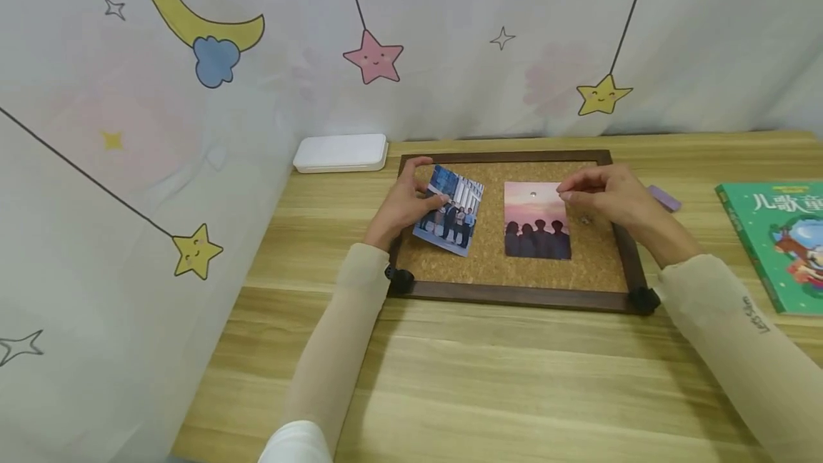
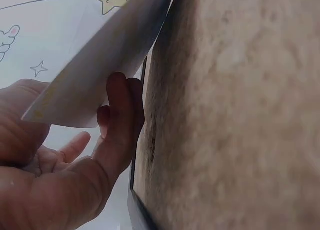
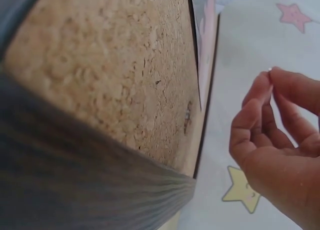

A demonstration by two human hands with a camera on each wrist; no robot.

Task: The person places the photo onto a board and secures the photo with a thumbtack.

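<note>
A cork board [image 1: 489,274] with a dark wooden frame lies on the table. My left hand [image 1: 403,204] grips a photo [image 1: 459,209] of several standing people by its left side, thumb on the front and fingers behind. That photo is tilted and lifted off the cork in the left wrist view. Beside it on the board is a pink sunset photo [image 1: 537,227] with dark silhouettes, a small pushpin [image 1: 533,194] near its top. By that photo's upper right corner, my right hand [image 1: 614,198] pinches a tiny pale thing, apparently a pushpin [image 3: 270,69], mostly hidden by the fingertips.
Small shiny pins [image 1: 585,219] sit on the cork right of the sunset photo. A white case [image 1: 341,153] stands behind the board at the left. A purple piece [image 1: 664,198] and a green book [image 1: 784,249] lie to the right. A patterned curtain [image 1: 450,41] hangs behind.
</note>
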